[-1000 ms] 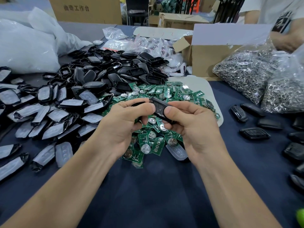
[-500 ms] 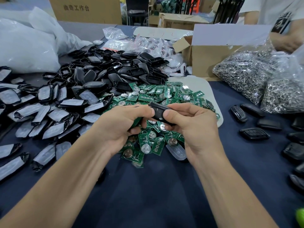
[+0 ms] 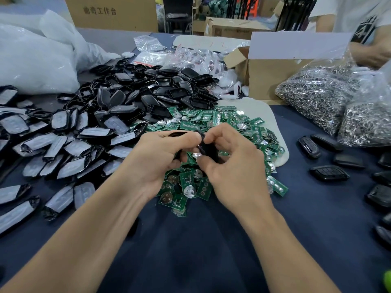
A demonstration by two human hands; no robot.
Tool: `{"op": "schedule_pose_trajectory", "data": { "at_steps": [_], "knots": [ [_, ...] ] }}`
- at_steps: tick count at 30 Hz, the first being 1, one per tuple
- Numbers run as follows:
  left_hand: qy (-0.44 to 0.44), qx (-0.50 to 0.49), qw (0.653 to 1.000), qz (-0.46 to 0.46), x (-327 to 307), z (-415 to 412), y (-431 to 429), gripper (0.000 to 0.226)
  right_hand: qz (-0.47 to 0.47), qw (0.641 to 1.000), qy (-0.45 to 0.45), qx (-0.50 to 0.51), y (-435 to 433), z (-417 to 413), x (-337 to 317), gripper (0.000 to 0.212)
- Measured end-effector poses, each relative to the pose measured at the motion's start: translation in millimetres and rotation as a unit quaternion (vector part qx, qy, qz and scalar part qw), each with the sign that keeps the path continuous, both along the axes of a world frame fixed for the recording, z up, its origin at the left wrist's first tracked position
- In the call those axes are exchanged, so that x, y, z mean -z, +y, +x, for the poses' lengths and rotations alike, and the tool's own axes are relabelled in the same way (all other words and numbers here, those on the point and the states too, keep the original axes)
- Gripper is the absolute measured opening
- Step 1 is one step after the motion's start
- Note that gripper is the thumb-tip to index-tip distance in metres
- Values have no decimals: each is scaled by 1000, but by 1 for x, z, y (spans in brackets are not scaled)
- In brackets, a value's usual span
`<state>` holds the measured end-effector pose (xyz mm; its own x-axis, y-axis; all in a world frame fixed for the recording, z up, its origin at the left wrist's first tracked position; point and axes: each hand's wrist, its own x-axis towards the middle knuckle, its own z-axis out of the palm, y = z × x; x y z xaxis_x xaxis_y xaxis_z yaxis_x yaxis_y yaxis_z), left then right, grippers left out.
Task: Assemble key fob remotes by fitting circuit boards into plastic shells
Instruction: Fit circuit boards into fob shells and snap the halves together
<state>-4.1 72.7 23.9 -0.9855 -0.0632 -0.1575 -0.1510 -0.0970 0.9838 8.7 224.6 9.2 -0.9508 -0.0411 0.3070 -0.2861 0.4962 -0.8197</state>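
My left hand (image 3: 156, 157) and my right hand (image 3: 230, 166) meet above a heap of green circuit boards (image 3: 213, 123). Between them sits a black key fob shell (image 3: 208, 150), mostly hidden by fingers. My right hand pinches it from the right with thumb and curled fingers. My left hand curls round a black shell part (image 3: 177, 134) at its top. A large pile of black shell halves (image 3: 148, 96) lies behind on the left. Shell halves with grey button pads (image 3: 69, 149) spread over the left of the table.
Assembled black fobs (image 3: 329, 172) lie on the dark blue table (image 3: 211, 250) at the right. Two clear bags of metal key rings (image 3: 321, 96) and an open cardboard box (image 3: 275, 75) stand at back right, where another person's arm works. White plastic bags (image 3: 36, 64) fill the back left.
Both hands have turned the black shell between them; it was lying flat across my fingertips and now stands more upright, deeper between my fingers. The hands stayed over the circuit boards.
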Motion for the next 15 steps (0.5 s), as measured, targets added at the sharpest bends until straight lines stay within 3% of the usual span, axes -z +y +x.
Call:
{"op": "schedule_pose_trajectory", "data": {
  "at_steps": [1, 2, 3, 5, 7, 10, 15],
  "knots": [
    [-3, 20, 999, 33, -2, 1, 1, 9, -78, 996, -37, -12, 1, -1, -3, 34],
    [3, 33, 998, 61, -3, 1, 0, 18, -190, 977, -86, -37, 2, -3, -5, 33],
    [13, 33, 997, 74, -4, 2, -1, 27, -323, 932, -146, -71, 5, -4, -8, 29],
    [46, 3, 997, 64, -5, 1, -4, 31, -521, 801, -268, -126, 11, -6, -13, 25],
    [62, -21, 996, 64, -5, 2, -8, 30, -582, 725, -334, -153, 15, -6, -16, 45],
    [56, -27, 997, 48, -4, 2, -8, 32, -584, 700, -364, -191, 14, -4, -16, 64],
    [60, -3, 998, -2, -8, 3, -4, 42, -584, 685, -373, -222, 15, -5, -14, 46]
  ]
}}
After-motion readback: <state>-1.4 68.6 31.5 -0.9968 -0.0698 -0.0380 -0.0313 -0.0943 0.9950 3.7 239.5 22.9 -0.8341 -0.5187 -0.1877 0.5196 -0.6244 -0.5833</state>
